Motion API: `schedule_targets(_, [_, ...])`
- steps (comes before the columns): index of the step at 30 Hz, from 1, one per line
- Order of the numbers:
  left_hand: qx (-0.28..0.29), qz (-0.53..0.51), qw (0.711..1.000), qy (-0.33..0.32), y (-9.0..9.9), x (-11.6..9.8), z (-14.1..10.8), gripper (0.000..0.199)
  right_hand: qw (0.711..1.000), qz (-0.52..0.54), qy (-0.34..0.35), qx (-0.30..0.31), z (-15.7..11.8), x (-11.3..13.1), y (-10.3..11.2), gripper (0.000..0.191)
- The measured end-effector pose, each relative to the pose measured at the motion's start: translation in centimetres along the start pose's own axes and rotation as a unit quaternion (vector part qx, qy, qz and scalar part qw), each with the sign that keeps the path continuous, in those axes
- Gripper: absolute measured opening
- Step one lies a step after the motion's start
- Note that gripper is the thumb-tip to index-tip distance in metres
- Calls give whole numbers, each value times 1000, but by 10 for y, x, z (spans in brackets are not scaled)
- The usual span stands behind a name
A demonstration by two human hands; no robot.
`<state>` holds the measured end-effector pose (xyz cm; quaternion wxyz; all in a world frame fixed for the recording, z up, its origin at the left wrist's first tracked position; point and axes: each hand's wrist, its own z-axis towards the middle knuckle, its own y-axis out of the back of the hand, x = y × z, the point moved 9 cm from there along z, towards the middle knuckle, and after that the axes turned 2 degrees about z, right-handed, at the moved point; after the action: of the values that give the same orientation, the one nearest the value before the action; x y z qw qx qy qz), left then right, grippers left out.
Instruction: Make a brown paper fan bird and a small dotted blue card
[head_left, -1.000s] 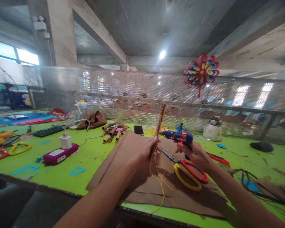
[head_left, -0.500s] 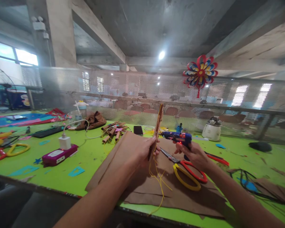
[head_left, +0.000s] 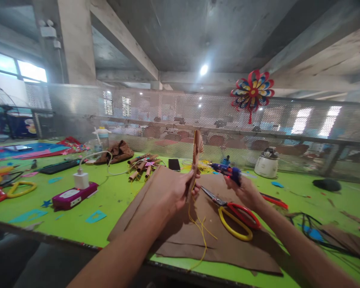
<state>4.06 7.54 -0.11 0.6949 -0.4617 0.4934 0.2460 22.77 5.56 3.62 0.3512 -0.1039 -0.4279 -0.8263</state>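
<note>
My left hand grips a folded brown paper piece, held upright with its pleated edge facing right. Yellow string hangs from it over a brown paper sheet. In my right hand is a blue glue gun, its nozzle pointing left and a short gap away from the pleated piece. Scissors with one red and one yellow handle lie on the sheet between my forearms.
A purple power strip with a white plug stands left on the green table. Paper rolls, a black phone and a white jug are farther back. Red-handled pliers lie right.
The glue gun has moved away from the paper piece, slightly right, and its tip now tilts up. The paper piece has shifted left and turned, showing more of its pleats.
</note>
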Motion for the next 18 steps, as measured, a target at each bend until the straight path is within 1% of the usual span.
schedule_targets(2, [-16, -9, 1000, 1, 2, 0, -1, 31, 998, -57, 27, -3, 2, -10, -4, 38])
schedule_targets(4, [-25, -11, 1000, 4, 1, -1, -3, 30, 992, -117, 37, 11, 2, -22, -12, 34])
schedule_targets(7, [-25, 1, 1000, 4, -2, -2, -4, 29, 982, -173, -3, 69, 0, -46, -25, 31])
schedule_targets(10, [-15, 13, 1000, 8, -5, -1, -4, 30, 981, -151, -19, 123, -4, -61, -32, 34])
schedule_targets(12, [-5, 21, 1000, 7, -7, -1, -3, 30, 983, -119, -19, 141, -3, -64, -31, 39])
schedule_targets(13, [-2, 26, 1000, 5, -8, -1, -3, 29, 984, -107, -17, 141, -2, -63, -28, 40])
schedule_targets(14, [1, 31, 999, 4, -8, -1, -3, 30, 987, -94, -14, 127, 1, -59, -22, 38])
schedule_targets(15, [1, 39, 999, 6, -9, 0, -4, 30, 992, -76, -11, 99, 4, -53, -14, 35])
schedule_targets(16, [-1, 50, 999, 9, -9, 1, -5, 31, 997, -48, -8, 60, 6, -45, -4, 31])
schedule_targets(18, [2, 89, 996, 14, -11, 3, -6, 32, 999, 45, 9, -22, 9, -22, 14, 25])
